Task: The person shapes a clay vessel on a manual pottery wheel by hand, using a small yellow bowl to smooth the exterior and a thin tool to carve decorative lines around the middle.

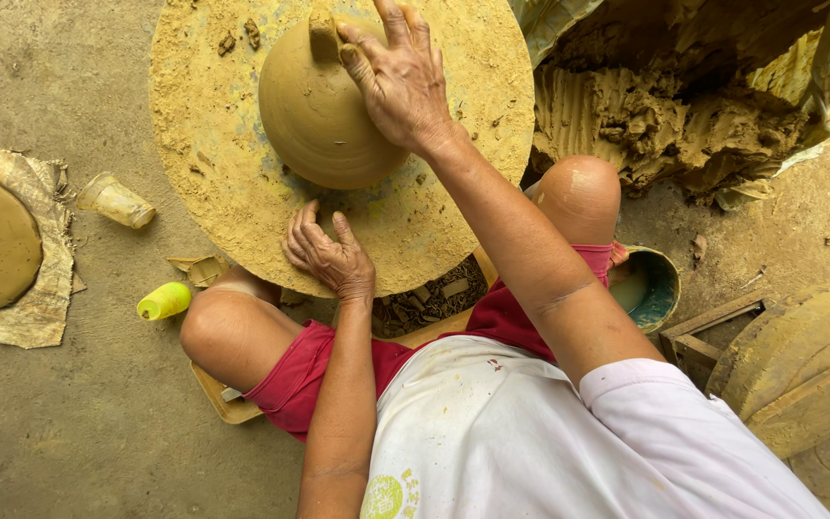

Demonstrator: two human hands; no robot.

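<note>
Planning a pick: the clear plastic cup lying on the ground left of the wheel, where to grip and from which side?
Grip the plastic cup across its mid-body, coming from straight above. It lies on its side, so the rim gives no purchase from above, and the ground on both long sides looks free. The walls look thin, so squeeze lightly. Both the left hand and right hand are busy at the wheel.

Your right hand (401, 82) lies flat on the upper side of the rounded clay pot (324, 111), and its fingers touch a small clay lump (324, 34) at the top of the pot. The pot stands in the middle of the round, sandy wheel disc (213, 144). Your left hand (329, 255) rests with spread fingers on the near edge of the disc. A heap of raw clay (665, 106) lies to the right, a yellow thread spool (163, 301) and a plastic cup (115, 200) to the left.
</note>
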